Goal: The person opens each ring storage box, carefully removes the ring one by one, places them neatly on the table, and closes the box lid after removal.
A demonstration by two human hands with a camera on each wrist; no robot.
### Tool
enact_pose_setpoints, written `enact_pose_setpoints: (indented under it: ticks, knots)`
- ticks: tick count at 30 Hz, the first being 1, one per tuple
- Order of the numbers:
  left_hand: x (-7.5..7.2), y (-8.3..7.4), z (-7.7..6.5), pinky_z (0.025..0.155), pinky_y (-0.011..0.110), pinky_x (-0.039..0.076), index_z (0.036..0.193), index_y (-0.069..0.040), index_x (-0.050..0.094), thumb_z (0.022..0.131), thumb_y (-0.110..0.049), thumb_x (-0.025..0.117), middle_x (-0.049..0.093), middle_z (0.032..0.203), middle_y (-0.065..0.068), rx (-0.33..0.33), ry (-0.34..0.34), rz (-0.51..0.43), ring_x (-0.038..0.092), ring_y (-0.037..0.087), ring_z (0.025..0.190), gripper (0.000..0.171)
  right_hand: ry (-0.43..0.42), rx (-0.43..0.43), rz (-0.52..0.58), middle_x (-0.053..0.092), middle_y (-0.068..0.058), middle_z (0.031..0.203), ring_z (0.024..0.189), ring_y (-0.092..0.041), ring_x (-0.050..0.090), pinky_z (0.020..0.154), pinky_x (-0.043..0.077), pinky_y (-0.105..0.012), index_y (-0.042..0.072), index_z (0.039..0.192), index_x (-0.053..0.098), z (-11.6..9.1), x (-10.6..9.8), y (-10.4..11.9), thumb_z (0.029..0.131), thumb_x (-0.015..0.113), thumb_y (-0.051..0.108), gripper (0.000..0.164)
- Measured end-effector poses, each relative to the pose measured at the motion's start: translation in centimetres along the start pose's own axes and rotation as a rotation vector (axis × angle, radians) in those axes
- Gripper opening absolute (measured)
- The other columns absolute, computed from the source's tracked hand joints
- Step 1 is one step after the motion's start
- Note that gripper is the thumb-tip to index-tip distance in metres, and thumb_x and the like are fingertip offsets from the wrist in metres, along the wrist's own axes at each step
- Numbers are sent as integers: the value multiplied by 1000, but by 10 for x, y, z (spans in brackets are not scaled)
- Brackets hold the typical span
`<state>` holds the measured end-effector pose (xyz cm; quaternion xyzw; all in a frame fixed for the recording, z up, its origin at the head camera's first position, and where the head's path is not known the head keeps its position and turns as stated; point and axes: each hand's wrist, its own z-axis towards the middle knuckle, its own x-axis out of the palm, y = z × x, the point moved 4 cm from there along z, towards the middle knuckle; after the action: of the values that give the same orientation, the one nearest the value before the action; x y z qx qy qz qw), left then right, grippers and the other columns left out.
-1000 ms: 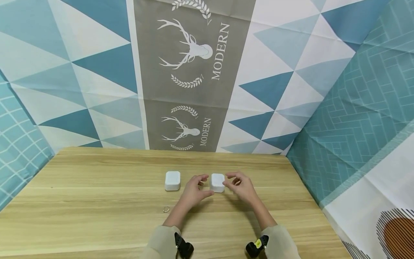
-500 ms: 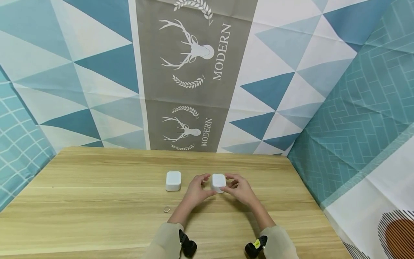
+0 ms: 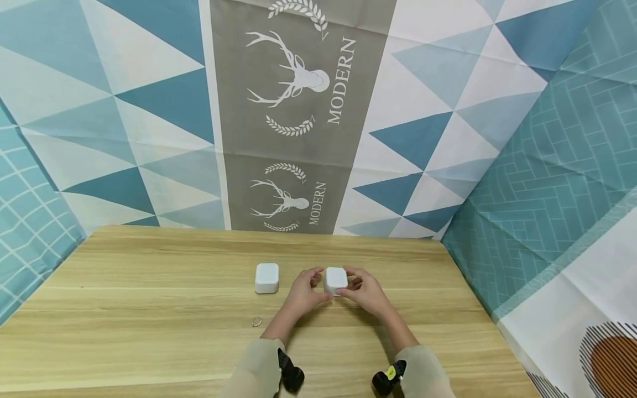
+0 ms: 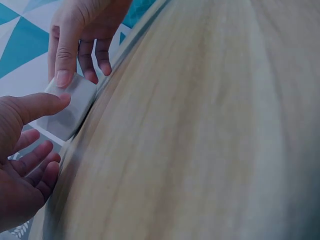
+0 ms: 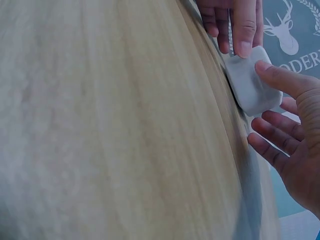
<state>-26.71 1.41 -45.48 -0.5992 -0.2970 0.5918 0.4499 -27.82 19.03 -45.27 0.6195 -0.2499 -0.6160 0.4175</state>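
A small white box with rounded corners (image 3: 336, 278) is on the wooden table, one hand on each side of it. The left hand (image 3: 302, 292) curves around its left side, with thumb at the front corner and index finger toward the back. From the right, the right hand (image 3: 368, 291) holds it, its thumb on the front face and fingers behind. In the left wrist view both thumbs lie against the near face of the box (image 4: 70, 112). The right wrist view shows the same grip on the box (image 5: 252, 85), with the other fingers spread loosely.
A second, similar white box (image 3: 266, 278) sits to the left on the wooden table (image 3: 149, 309). Nearer the person lies a small metallic ring (image 3: 256, 321). Patterned cloth (image 3: 293, 138) hangs behind the table's back edge.
Both hands have closed in on the right-hand box. The right thumb has come onto its front face and the right fingers have drawn in behind it. The other box stays put.
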Motion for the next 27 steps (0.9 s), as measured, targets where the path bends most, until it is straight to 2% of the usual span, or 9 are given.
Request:
enact_pose_setpoints:
  ticks: [13,27]
  knots:
    - [5,3,5,92,45,49,131,-1,50,70,-17,81,56,122,19,-8,15,15,56,34,108,70,-3,-13,-33,62,-12,114,80,-15,58,67,49,-23,3,130,54,0,-1,1,74,79,17,62]
    - [10,5,8,96,46,47,132,2,48,73,-12,79,55,129,21,2,36,-25,55,36,113,68,0,-18,-49,63,-11,113,79,-15,59,62,49,-22,4,128,56,2,-1,1,73,79,17,61]
